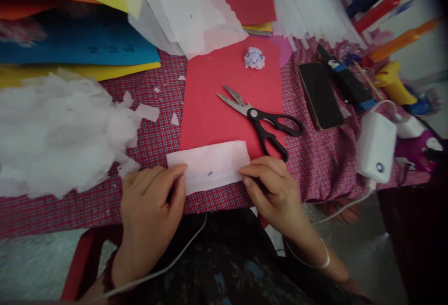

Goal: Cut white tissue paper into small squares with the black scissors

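Note:
A white strip of thin paper with a small blue mark lies at the table's near edge, its far part over a red sheet. My left hand pinches its left end between thumb and forefinger. At the right end, my right hand grips the strip between thumb and fingertips. Just beyond the right hand rest scissors with black handles, their blades slightly apart. Farther back on the red sheet sits a crumpled white-and-blue ball.
A big heap of torn white paper covers the left. White sheets and a blue sheet lie at the back. To the right are a phone, a white power bank with a cable, and a yellow glue gun.

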A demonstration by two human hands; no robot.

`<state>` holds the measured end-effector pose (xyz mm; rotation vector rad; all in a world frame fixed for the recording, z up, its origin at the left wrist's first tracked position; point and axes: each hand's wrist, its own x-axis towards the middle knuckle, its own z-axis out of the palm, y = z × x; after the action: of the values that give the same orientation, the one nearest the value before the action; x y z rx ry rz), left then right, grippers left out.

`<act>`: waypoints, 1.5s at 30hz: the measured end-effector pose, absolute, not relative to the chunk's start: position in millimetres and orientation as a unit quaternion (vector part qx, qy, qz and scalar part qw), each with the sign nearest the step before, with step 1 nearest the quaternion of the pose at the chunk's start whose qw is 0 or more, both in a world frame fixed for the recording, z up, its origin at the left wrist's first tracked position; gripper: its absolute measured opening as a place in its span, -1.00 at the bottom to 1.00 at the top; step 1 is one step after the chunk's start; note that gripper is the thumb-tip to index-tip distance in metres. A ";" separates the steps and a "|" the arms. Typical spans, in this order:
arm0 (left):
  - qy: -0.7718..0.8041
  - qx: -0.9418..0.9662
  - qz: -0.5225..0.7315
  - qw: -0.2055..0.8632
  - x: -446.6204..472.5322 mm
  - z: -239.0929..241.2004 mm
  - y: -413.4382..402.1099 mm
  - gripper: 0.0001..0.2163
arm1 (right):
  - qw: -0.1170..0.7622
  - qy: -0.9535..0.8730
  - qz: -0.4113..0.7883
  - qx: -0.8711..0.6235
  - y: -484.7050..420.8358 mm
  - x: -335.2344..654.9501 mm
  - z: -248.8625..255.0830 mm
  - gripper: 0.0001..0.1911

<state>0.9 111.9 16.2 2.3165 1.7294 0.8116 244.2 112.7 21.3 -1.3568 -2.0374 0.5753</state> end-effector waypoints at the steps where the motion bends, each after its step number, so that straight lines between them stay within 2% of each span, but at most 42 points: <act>1: 0.575 0.769 0.270 0.067 1.8 16.7 112.1 -0.87 | 0.306 -0.771 0.215 -0.515 112.4 244.7 20.5 -0.87; 12: 0.578 0.768 0.266 0.073 2.1 17.5 111.8 -0.88 | 0.300 -0.776 0.201 -0.517 113.3 243.8 17.9 -0.87; 28: 0.609 0.738 0.266 0.114 -0.3 20.5 107.0 -0.76 | 0.304 -0.774 0.195 -0.519 113.1 243.3 18.7 -0.86; 37: 0.596 0.746 0.295 0.044 1.9 19.5 103.5 -0.84 | 0.292 -0.770 0.194 -0.534 111.3 243.6 18.1 -0.84; 40: 0.550 0.760 0.345 0.021 3.9 21.4 95.4 -0.74 | 0.290 -0.771 0.193 -0.533 111.0 243.2 17.7 -0.84; 42: 0.509 0.793 0.332 0.041 8.4 23.3 89.3 -0.68 | 0.292 -0.771 0.192 -0.532 111.2 243.0 17.4 -0.84; 45: 0.478 0.835 0.262 0.073 18.3 25.0 81.6 -0.71 | 0.296 -0.771 0.188 -0.532 111.3 242.8 17.1 -0.84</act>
<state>18.3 81.6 25.0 2.5079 1.4351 0.7864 242.8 111.3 17.1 -1.4140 -2.0513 0.5008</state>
